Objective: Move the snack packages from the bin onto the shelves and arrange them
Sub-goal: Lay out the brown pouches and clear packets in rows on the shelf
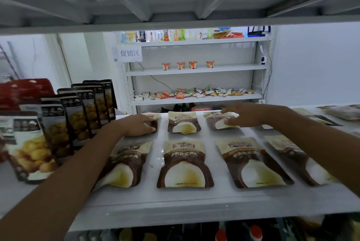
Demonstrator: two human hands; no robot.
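The snack pouches lie flat in two rows on a white shelf (155,198), labels up. In the back row, the left pouch (154,122) sits under the left hand (136,124), whose fingers (150,123) curl over its near edge and grip it. The middle pouch (184,122) lies free between the two hands. The right pouch (216,122) is held by the right hand (247,114), pinched between the thumb on its front and the other fingers spread over its top edge. The front row holds four more pouches (185,164) side by side, evenly spaced; the left arm crosses over the leftmost and the right arm hides part of the rightmost. At the left end of the shelf, a line of standing bags (78,116) with yellow pictures leans one behind another. Beyond the shelf stands a white rack (194,69) carrying orange cups (181,65) and a scatter of small sweets (194,92).
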